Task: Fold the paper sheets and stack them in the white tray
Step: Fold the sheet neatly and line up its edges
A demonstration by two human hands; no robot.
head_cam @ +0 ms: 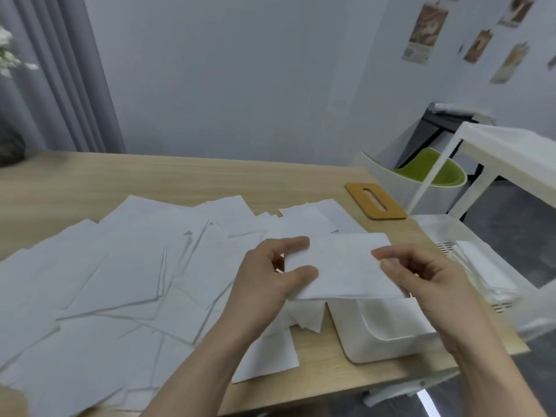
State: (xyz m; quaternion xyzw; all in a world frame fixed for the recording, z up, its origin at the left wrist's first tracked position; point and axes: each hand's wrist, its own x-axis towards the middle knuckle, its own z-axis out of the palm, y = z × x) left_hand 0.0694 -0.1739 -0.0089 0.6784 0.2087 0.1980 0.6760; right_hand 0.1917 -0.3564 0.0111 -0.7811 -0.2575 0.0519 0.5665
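Hands meet over the near right of the pale wood-grain table point(186, 173): the left hand point(264, 278) pinches the left edge of a thin, matte folded sheet point(343, 266) between thumb and fingers, and the right hand point(427, 281) pinches its right edge, holding it flat above a smooth, round-cornered white tray point(379, 341) whose contents I cannot make out. Loose, creased paper sheets point(120, 281) overlap across the table to the left. Off the table's right edge a white slotted bin point(469, 260) holds white papers, and farther back lies a flat wooden board point(376, 201) with a slot.
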